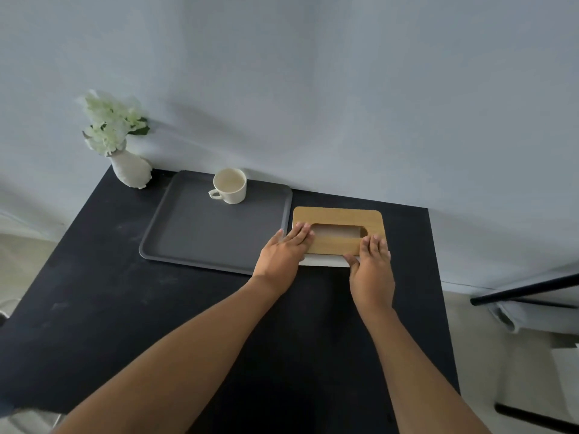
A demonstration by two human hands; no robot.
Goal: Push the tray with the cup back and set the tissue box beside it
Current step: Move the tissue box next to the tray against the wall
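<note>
A grey tray (200, 233) lies at the back of the black table, near the wall. A cream cup (231, 185) stands upright on its far part, handle pointing left. Right beside the tray sits the tissue box (338, 219), white with a wooden lid and a long slot. My left hand (283, 255) rests on the box's near left corner, fingers flat over the lid. My right hand (371, 270) rests on the near right corner, thumb against the white front side. Both hands press on the box from either end.
A white vase with pale flowers (130, 169) stands at the table's back left corner, just left of the tray. The black table (94, 308) ends at a wall behind. A black frame with a cloth (526, 296) sits off the table's right edge.
</note>
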